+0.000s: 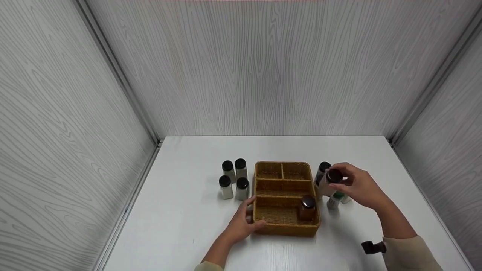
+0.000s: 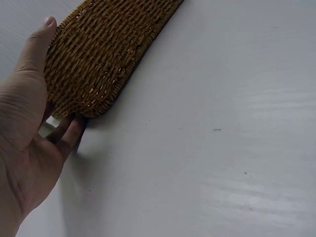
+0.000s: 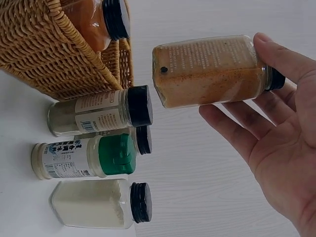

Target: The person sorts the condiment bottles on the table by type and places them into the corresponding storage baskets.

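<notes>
My right hand point(image 1: 356, 184) holds a glass spice jar point(image 3: 210, 71) of brown powder between thumb and fingers, lifted above the table beside the basket's right side. Its dark cap point(image 1: 334, 175) faces up in the head view. My left hand point(image 1: 241, 224) grips the near left corner of a woven basket point(image 1: 286, 229) with several compartments, thumb on the near wall and fingers at the left side. Inside the basket's near compartment, at the right, stands a jar point(image 3: 89, 22) of orange-red spice with a dark lid. In the left wrist view the left hand point(image 2: 29, 108) touches the wicker wall.
Right of the basket stand a green-capped seasoning bottle point(image 3: 74, 158), a black-lidded jar point(image 3: 94, 113), another partly hidden behind, and a jar of pale powder point(image 3: 91, 203). Several black-lidded jars point(image 1: 242, 189) stand left of the basket. Grey wood-grain panels point(image 1: 263, 67) enclose the white table point(image 1: 180, 226).
</notes>
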The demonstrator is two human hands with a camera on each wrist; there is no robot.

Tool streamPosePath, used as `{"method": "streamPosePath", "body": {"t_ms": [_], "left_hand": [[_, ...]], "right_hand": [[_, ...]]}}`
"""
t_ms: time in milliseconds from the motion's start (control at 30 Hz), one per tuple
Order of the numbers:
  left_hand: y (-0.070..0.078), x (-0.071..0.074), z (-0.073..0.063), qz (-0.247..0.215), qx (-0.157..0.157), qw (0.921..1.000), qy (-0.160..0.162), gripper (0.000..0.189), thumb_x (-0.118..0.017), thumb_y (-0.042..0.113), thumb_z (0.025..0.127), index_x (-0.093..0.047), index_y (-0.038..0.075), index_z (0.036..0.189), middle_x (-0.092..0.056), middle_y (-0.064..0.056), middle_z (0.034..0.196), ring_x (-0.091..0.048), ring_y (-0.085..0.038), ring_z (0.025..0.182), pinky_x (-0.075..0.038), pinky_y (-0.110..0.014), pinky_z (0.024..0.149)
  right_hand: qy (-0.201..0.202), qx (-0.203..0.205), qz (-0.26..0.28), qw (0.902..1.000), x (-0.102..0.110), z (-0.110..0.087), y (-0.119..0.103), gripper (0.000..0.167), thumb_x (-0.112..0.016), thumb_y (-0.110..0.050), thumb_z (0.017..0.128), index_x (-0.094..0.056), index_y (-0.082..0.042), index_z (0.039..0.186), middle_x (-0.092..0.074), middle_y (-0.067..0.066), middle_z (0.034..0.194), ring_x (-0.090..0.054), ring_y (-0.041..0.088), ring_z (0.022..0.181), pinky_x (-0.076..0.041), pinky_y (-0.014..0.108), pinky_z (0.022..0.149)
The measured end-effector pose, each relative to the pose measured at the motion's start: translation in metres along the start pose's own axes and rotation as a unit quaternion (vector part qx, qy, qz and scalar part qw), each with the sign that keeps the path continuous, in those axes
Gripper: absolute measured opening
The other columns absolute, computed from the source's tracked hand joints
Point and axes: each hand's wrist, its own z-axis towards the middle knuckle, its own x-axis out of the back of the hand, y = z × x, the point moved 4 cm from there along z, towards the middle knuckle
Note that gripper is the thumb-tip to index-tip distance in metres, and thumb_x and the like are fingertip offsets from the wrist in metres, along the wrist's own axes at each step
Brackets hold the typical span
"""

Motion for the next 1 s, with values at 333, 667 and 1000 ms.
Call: {"method": "streamPosePath", "body": {"t_ms": [333, 667, 1000], "left_hand": [[0.003, 0.001, 0.000, -0.011, -0.015, 0.9998, 0.002, 0.095, -0.083, 0.039, 0.097, -0.026, 0.033, 0.172, -0.027, -0.019, 0.177, -0.055, -0.040, 0.146, -0.054, -0.052, 0.115], [0.001, -0.002, 0.001, -0.015, -0.005, 0.9999, -0.004, 0.096, -0.082, 0.042, 0.098, -0.023, 0.035, 0.173, -0.027, -0.017, 0.177, -0.053, -0.039, 0.149, -0.055, -0.052, 0.115], [0.001, -0.003, -0.001, -0.031, -0.007, 0.9995, -0.008, 0.097, -0.082, 0.040, 0.098, -0.021, 0.035, 0.173, -0.034, -0.020, 0.174, -0.053, -0.039, 0.149, -0.055, -0.053, 0.115]], "right_hand": [[-0.023, 0.014, -0.022, 0.9994, -0.004, 0.014, -0.007, 0.054, -0.084, -0.009, 0.095, -0.066, -0.014, 0.146, -0.071, 0.015, 0.140, -0.072, 0.030, 0.124, -0.065, 0.033, 0.097], [-0.049, 0.037, -0.049, 0.9969, -0.010, 0.027, -0.015, 0.047, -0.085, -0.017, 0.096, -0.067, -0.017, 0.140, -0.076, 0.002, 0.127, -0.073, 0.024, 0.118, -0.061, 0.048, 0.103], [-0.065, 0.040, -0.055, 0.9956, -0.016, 0.037, -0.017, 0.047, -0.085, -0.021, 0.096, -0.067, -0.017, 0.139, -0.076, -0.001, 0.120, -0.072, 0.016, 0.110, -0.062, 0.046, 0.099]]}}
